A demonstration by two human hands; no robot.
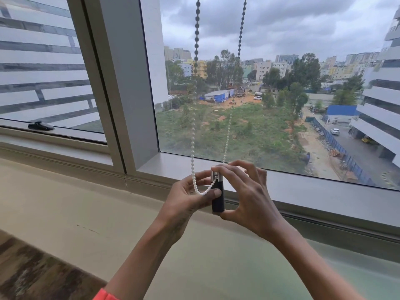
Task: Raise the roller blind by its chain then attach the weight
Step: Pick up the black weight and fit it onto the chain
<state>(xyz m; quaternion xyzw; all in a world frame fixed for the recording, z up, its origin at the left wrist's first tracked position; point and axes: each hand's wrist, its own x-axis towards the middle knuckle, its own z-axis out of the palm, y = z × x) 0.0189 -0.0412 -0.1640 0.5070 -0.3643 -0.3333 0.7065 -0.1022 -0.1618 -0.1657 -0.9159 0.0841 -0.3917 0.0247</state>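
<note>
Lower centre of frame: right hand [249,195] fingers [220,168] pinch the weight [217,199] top and bottom, holding it upright. Left hand [187,194] fingers clamp the chain [193,148] loop's low end against the weight's metal cap, likely to seat the beads. Chain strands run up past the window glass [281,94]. Blind out of view. No containers.

Hidden and cut off at the window

I lose the chain [193,135] at the top edge; the blind itself is out of frame. Right-hand fingers [225,169] cover the weight's [217,200] top, so I can't judge its attachment.
</note>
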